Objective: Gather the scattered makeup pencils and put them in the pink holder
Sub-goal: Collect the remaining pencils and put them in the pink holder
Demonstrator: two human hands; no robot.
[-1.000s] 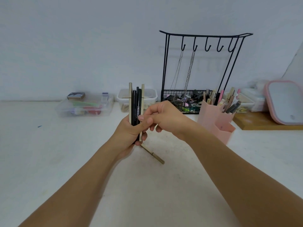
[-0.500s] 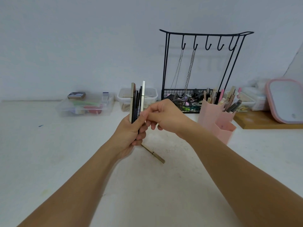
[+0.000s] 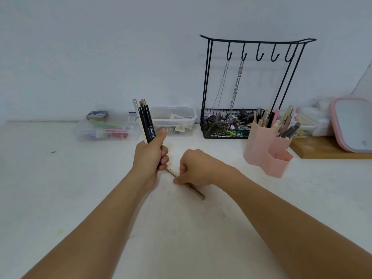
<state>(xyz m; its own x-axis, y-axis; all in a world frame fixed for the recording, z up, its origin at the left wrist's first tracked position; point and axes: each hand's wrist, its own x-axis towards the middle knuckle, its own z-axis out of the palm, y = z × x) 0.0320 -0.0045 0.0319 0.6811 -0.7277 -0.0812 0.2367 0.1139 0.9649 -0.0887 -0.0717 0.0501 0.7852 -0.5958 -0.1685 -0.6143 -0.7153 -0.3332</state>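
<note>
the right hand (image 3: 198, 170) has its fingertips (image 3: 178, 181) curled down onto a thin brown pencil (image 3: 196, 191) lying on the white table (image 3: 60, 198); whether they have pinched it or only touch it is hard to tell. the left hand (image 3: 151, 156) grips a bundle of pencils (image 3: 145, 121) upright in a closed fist. the pink holder (image 3: 265, 152), already part full, stands well apart to the right. a shallow pinch could let the flat pencil roll away, and loosening the fist to add it could let the bundle slide or fan out.
</note>
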